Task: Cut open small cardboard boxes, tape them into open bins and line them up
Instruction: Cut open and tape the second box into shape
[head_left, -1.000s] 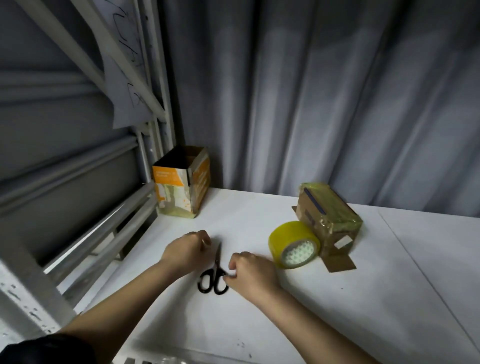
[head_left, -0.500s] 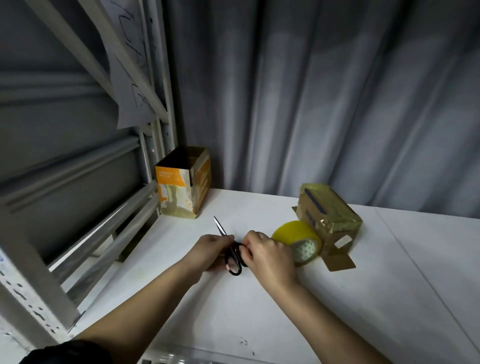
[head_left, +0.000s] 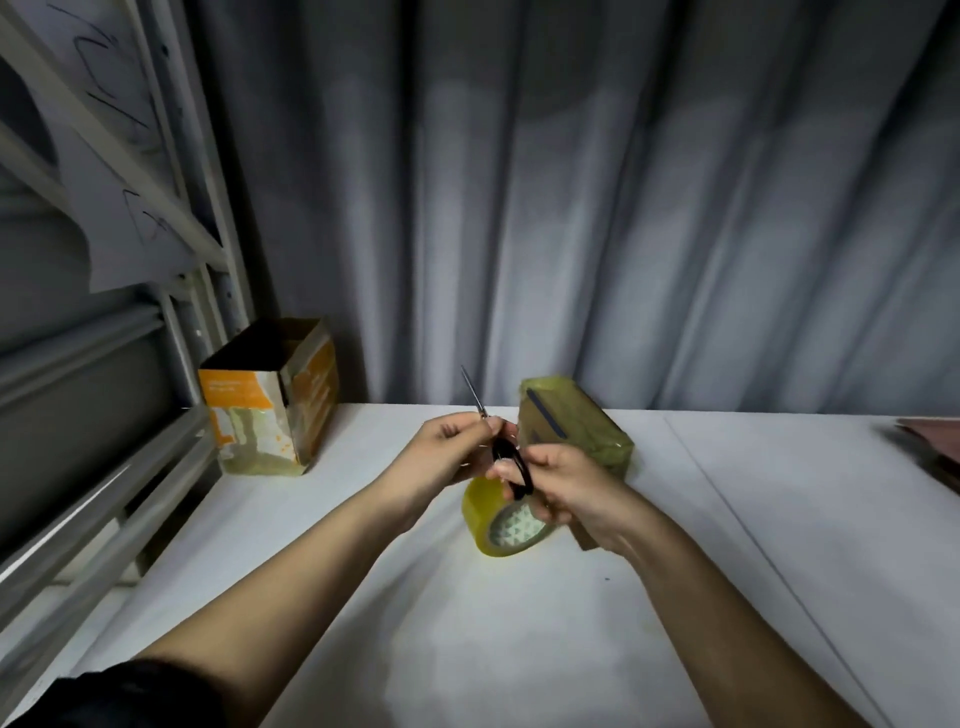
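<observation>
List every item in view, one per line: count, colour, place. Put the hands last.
scissors: one, black handles, silver blades pointing up and away, held above the table by both hands
tape roll: one, yellowish clear, on the table under the hands
open box: one, orange and white, upright at the table's back left corner
taped box: one, brown under yellowish tape, behind the tape roll
table: one, white
curtain: one, grey, behind the table
metal rack: one, grey, at left
left hand: grips the scissors near the blades
right hand: fingers at the handle loops
</observation>
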